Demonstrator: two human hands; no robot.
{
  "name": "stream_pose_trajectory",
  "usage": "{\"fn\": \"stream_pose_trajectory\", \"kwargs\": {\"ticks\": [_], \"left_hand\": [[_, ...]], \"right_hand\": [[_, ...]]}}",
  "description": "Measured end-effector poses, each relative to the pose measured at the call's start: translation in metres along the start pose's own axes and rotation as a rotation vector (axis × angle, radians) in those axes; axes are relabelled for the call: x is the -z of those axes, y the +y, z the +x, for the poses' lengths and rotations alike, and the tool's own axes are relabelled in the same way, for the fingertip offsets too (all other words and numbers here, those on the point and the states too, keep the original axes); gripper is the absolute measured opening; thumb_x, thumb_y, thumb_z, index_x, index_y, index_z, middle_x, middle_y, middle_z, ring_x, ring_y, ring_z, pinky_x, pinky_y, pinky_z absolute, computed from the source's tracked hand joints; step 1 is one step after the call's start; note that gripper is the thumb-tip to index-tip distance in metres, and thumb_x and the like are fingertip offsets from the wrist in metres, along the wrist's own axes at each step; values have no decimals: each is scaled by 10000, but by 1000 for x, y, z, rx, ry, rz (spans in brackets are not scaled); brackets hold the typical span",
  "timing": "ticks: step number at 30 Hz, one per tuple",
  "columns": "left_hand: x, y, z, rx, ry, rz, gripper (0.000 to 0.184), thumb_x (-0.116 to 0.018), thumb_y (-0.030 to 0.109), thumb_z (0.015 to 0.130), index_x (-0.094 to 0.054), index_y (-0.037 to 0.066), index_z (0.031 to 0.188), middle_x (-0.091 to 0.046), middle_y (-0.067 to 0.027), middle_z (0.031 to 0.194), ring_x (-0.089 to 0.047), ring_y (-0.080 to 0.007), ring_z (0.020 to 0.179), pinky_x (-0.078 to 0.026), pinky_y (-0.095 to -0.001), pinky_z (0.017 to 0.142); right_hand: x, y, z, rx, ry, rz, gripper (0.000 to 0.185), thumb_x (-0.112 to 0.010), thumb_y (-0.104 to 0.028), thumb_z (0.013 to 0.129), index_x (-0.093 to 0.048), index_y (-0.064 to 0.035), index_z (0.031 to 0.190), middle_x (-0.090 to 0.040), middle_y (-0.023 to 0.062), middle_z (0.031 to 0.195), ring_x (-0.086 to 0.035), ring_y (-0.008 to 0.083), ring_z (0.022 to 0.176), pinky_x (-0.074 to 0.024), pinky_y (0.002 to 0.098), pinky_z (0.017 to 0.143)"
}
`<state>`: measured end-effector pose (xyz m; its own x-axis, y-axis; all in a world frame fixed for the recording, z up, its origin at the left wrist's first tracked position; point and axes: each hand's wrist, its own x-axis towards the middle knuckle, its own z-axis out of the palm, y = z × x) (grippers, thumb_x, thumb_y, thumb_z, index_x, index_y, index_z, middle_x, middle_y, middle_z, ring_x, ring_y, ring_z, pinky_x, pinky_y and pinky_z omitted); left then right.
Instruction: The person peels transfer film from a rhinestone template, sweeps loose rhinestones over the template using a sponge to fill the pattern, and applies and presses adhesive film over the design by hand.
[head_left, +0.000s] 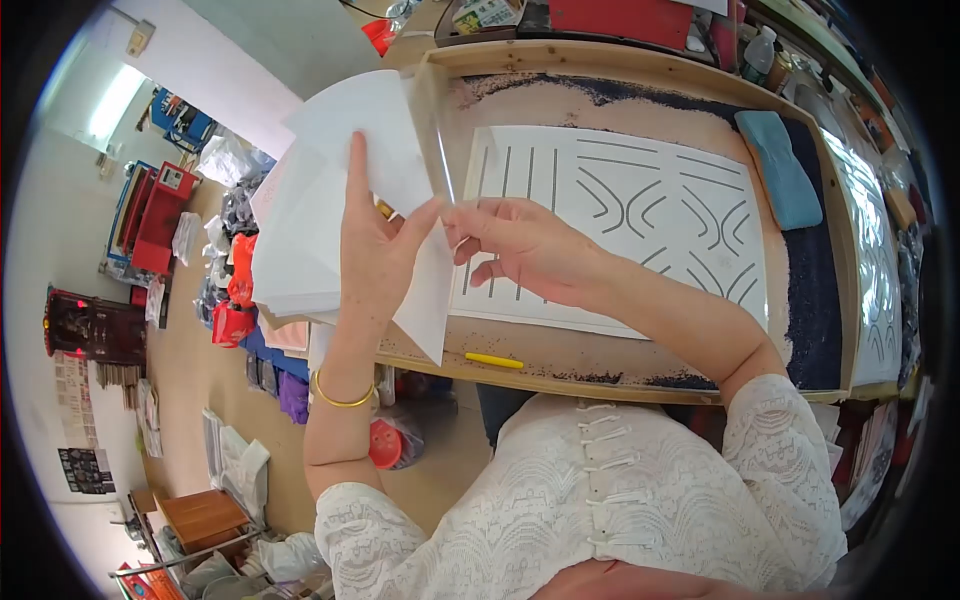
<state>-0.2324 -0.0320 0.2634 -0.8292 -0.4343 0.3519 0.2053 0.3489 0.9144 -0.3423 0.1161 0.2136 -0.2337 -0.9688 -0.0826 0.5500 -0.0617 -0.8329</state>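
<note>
A stack of white sheets (300, 230) stands at the left edge of a wood-framed table. My left hand (375, 240) lies over the top sheet, index finger stretched out and thumb pointing toward my right hand. At the sheet's right edge, my right hand (510, 240) pinches the edge of a clear film (430, 125), which is lifted and tilted. Under and beyond my right forearm, a white sheet with dark straight and curved lines (620, 170) lies flat on the table. Something small and gold shows between my left thumb and index finger.
The wooden frame (640, 60) rims the table. A blue pad (778, 170) lies at its right, a yellow tool (494, 360) near the front edge. A plastic bottle (760, 52) stands behind. Bags and a red basket (386, 442) are on the floor.
</note>
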Motion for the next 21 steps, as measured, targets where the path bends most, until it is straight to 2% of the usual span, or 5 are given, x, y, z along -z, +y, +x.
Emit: {"fn": "stream_pose_trajectory", "kwargs": {"ticks": [4, 8, 17, 20, 21], "left_hand": [[23, -6, 5, 30, 32, -115, 911, -662, -156, 832, -187, -39, 1600, -459, -199, 1501, -547, -227, 1291, -511, -316, 1015], [147, -9, 21, 220, -108, -412, 911, -654, -149, 806, -215, -32, 1595, -388, -234, 1576, -438, -283, 1435, -394, -383, 1170], [195, 17, 38, 88, -56, 21, 795, -663, -73, 899, -302, 68, 1593, -369, -198, 1595, -521, -243, 1369, -554, -309, 999], [219, -9, 57, 21, 197, -123, 606, -616, 27, 968, -397, 48, 1533, -487, -193, 1517, -582, -193, 1292, -582, -281, 923], [234, -25, 66, -73, 88, -369, 505, -571, 126, 1014, -446, 49, 1497, -539, -192, 1458, -582, -216, 1287, -559, -332, 977]], "right_hand": [[25, -4, 9, 131, 55, 25, 178, -641, -255, 1020, -660, -81, 1047, -693, 16, 968, -677, 133, 905, -562, 324, 821], [111, -66, -9, 159, 21, -243, 171, -649, -219, 1002, -650, -52, 1039, -678, 27, 962, -675, 118, 863, -579, 293, 784], [79, -115, -35, 670, 132, -410, 125, -619, -124, 1025, -674, -48, 1108, -680, 12, 915, -662, 69, 796, -566, 219, 688], [76, -126, -36, 742, 87, -362, 163, -584, -96, 1040, -669, -30, 1162, -684, 22, 972, -678, 109, 885, -567, 244, 799], [66, -126, -36, 764, 120, -294, 162, -582, -87, 1039, -664, -22, 1162, -684, 30, 987, -679, 122, 915, -563, 251, 834]]}}
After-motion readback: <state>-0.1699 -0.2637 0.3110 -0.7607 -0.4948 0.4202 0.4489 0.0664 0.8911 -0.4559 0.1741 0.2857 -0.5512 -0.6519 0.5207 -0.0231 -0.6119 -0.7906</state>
